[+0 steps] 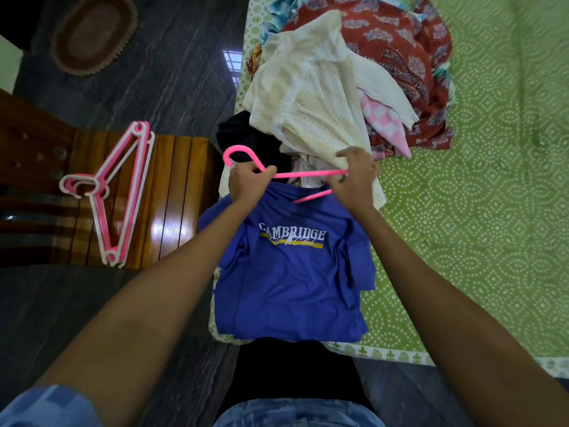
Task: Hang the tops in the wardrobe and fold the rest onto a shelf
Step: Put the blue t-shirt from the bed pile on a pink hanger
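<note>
A blue T-shirt [292, 272] printed "CAMBRIDGE" lies flat on the edge of the bed, its collar towards the clothes pile. A pink hanger [303, 174] sits at the collar, partly tucked inside the shirt. My left hand [248, 184] grips the hanger just below its hook. My right hand [354, 177] pinches the hanger's right arm together with the shirt's shoulder. Behind the shirt is a pile of clothes: a cream garment [311, 87], a red printed one [400, 50], a pink checked piece [385, 124] and a black one [243, 134].
Several pink and white hangers [120, 195] lie stacked on a wooden chair [172, 186] to the left of the bed. The bed has a green patterned sheet [477, 195]. A dark floor with an oval mat [92, 32] lies beyond.
</note>
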Available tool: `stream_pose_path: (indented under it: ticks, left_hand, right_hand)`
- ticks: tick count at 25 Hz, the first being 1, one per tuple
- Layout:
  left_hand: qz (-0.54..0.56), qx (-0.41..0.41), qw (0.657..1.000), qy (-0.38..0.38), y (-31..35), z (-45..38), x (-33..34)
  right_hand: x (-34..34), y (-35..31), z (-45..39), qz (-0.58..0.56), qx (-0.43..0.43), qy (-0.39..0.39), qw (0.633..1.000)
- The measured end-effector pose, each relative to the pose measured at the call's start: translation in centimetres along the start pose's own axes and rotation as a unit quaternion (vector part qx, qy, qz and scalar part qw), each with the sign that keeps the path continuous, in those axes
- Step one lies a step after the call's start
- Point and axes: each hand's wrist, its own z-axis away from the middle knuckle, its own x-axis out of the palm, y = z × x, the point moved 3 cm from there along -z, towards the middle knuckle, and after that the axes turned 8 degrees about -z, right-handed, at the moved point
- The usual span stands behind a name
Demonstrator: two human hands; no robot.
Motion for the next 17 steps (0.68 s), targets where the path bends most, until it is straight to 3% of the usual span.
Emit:
stream_pose_path:
  ticks: [2,3,5,7,11,14,15,16,17]
  left_hand:
    - [0.044,-0.031,0.998,0.014,-0.3,-0.2,-0.2]
    - [0.063,-0.042,0.997,0.017,-0.4,-0.4,-0.3]
    - [0.082,-0.05,0.995,0.021,-0.4,-0.4,-0.4]
    - [0.088,-0.051,0.995,0.024,-0.4,-0.3,-0.4]
    - [0.1,-0.033,0.994,0.018,-0.1,0.0,-0.6]
    - [0.086,0.001,0.996,0.02,-0.3,-0.5,-1.1]
    - [0.073,0.018,0.997,0.018,-0.3,-0.6,-1.2]
    - [0.051,0.035,0.998,0.016,-0.2,-0.6,-1.4]
    - [0.021,0.051,0.998,0.015,-0.1,-0.5,-1.5]
  right_hand:
    - [-1.7,1.1,2.3,-0.049,0.087,0.226,0.969]
    - [-1.5,1.6,3.6,-0.08,0.157,0.262,0.949]
    - [0.8,2.8,4.9,-0.175,0.283,0.212,0.919]
    - [3.9,3.1,4.7,-0.247,0.374,0.075,0.891]
    - [6.9,3.4,2.8,-0.103,0.347,-0.066,0.93]
    - [6.5,4.6,2.1,-0.07,0.35,-0.092,0.929]
    - [5.9,5.3,1.9,-0.141,0.39,-0.07,0.907]
    - [5.1,5.5,1.9,-0.265,0.439,-0.051,0.857]
    - [4.4,5.5,2.2,-0.412,0.494,-0.048,0.764]
